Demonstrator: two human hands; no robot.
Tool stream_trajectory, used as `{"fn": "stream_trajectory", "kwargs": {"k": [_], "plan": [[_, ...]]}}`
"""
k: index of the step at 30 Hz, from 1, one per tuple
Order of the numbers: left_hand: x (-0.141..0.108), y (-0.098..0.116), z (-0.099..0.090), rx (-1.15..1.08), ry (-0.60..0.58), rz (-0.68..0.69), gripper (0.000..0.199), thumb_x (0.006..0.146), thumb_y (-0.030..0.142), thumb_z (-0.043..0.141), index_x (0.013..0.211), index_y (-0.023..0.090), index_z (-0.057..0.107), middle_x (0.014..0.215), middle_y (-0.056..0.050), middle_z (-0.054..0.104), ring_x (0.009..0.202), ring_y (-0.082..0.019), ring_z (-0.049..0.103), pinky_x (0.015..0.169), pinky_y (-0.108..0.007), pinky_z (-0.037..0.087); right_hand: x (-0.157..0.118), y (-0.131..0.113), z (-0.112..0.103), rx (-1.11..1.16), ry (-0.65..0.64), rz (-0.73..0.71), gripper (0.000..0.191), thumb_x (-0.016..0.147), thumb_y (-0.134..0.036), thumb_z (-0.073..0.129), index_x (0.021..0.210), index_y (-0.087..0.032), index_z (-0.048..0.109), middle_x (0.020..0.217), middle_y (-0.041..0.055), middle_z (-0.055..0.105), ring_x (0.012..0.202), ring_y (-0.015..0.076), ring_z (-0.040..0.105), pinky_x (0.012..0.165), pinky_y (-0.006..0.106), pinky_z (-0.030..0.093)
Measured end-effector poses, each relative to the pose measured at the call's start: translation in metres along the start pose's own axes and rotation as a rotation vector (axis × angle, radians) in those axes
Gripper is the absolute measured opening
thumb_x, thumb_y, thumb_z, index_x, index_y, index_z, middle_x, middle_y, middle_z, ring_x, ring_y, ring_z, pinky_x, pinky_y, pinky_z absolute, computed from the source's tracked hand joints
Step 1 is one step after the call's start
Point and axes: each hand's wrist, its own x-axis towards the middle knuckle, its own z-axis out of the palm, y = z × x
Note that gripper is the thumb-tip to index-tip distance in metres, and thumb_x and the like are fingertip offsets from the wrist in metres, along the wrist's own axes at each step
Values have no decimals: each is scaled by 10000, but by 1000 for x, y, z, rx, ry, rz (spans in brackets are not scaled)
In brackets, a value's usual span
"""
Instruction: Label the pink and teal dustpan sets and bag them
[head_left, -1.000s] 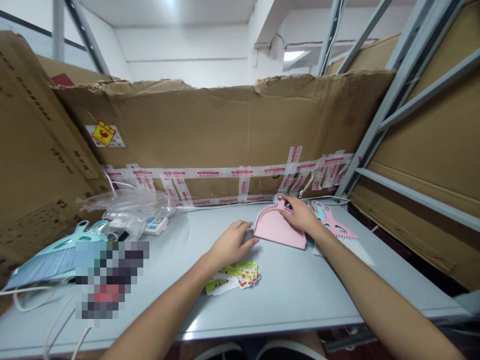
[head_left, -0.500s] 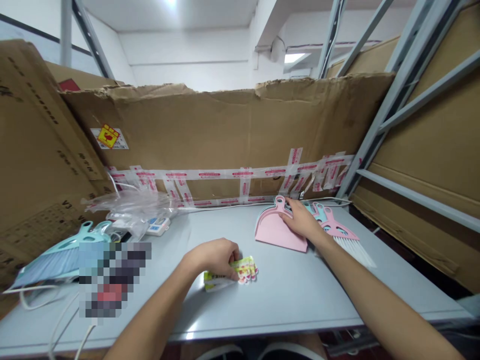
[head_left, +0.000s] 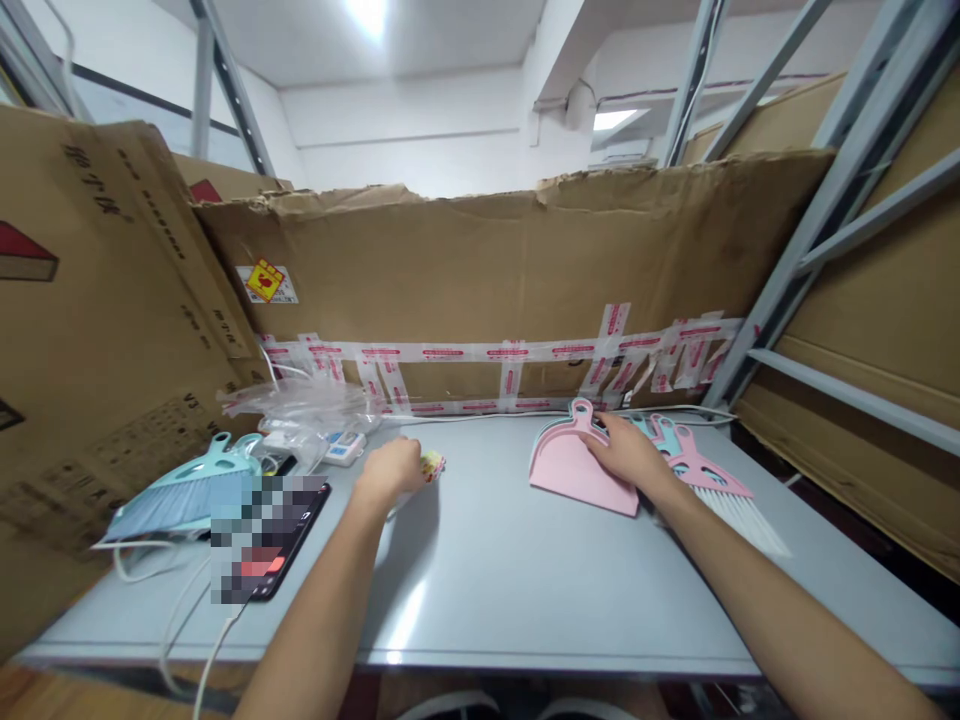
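Note:
My left hand (head_left: 391, 472) is shut on a small stack of colourful printed cards (head_left: 432, 465), which hides most of them. It is above the grey table (head_left: 517, 610), left of centre. My right hand (head_left: 630, 452) lies on a pink plastic dustpan (head_left: 574, 472), its fingers curled over the top edge near the handle. Just right of that hand are a pink hand brush with white bristles (head_left: 712, 490) and teal handles behind it.
A teal broom head (head_left: 176, 505) and a black phone (head_left: 289, 550), partly blurred out, lie at the table's left. Behind them are a clear plastic bag (head_left: 300, 405) and a white electrical device (head_left: 345, 448). Taped cardboard walls stand behind and beside the table, with white cables at the left.
My left hand has lifted the cards off the table and carried them left and toward the back. My right hand stays on the dustpan. The whole view has shifted slightly.

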Motion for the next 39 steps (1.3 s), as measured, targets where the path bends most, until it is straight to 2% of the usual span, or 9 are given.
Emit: {"fn": "stream_trajectory", "kwargs": {"k": [5,9,12,16,23,29,34,37,39], "plan": [[-4,13,22,167,-27,125,248,666,228,855,890,228,751,1193,-194,760,1317,-431,634,1131,-490,473,-1,-15,3,-35,-44,-38,445,1098,-451,575,1311,-112,770,1321,243,769,1246,381,722,1109,456,519],[-9,34,65,189,-239,291,553,1012,398,601,1526,197,639,1663,-193,579,1490,-352,588,1282,-482,410,3,-52,17,145,-103,-51,458,1053,-413,647,1393,-123,747,1396,215,764,1330,370,699,1169,459,504],[-15,35,98,143,-291,268,660,1066,474,540,1647,160,521,1706,-198,534,1532,-353,563,1302,-503,416,5,-76,33,457,-127,-29,484,1023,-428,682,1430,-170,722,1475,174,740,1365,346,692,1206,488,501],[-17,20,121,154,-193,367,677,986,262,602,1636,95,517,1688,-240,528,1584,-361,495,1349,-533,354,-4,-80,44,763,-99,-24,542,1038,-528,652,1474,-208,673,1507,150,717,1351,311,696,1181,495,540],[-2,7,127,167,-59,346,559,974,156,570,1530,126,616,1539,-218,653,1461,-345,609,1302,-547,423,-27,-75,36,643,-97,-117,676,981,-491,746,1576,-210,593,1571,170,638,1436,348,621,1234,547,493],[2,-11,127,100,21,336,784,857,42,540,1631,160,512,1647,-206,545,1559,-336,513,1341,-559,373,-9,-92,38,556,-74,-301,581,1066,-404,603,1612,-207,563,1573,177,631,1424,321,625,1233,533,496],[6,-12,123,83,63,302,707,923,93,506,1627,160,498,1653,-212,537,1573,-335,492,1348,-584,351,4,-49,-10,191,188,-310,558,1103,-444,547,1599,-194,600,1544,196,654,1473,371,544,1291,588,399],[3,-1,119,98,104,347,612,993,181,524,1605,190,514,1649,-193,543,1569,-337,490,1338,-586,361,-1,1,-40,-113,297,-40,603,1117,-506,489,1572,-137,632,1558,250,612,1491,424,492,1269,602,384],[-2,8,115,119,118,414,557,1042,251,535,1597,210,519,1658,-179,531,1571,-334,485,1336,-577,364,-5,31,-48,-258,193,207,700,1094,-619,496,1588,-140,628,1632,282,532,1496,481,484,1216,641,410]]}}
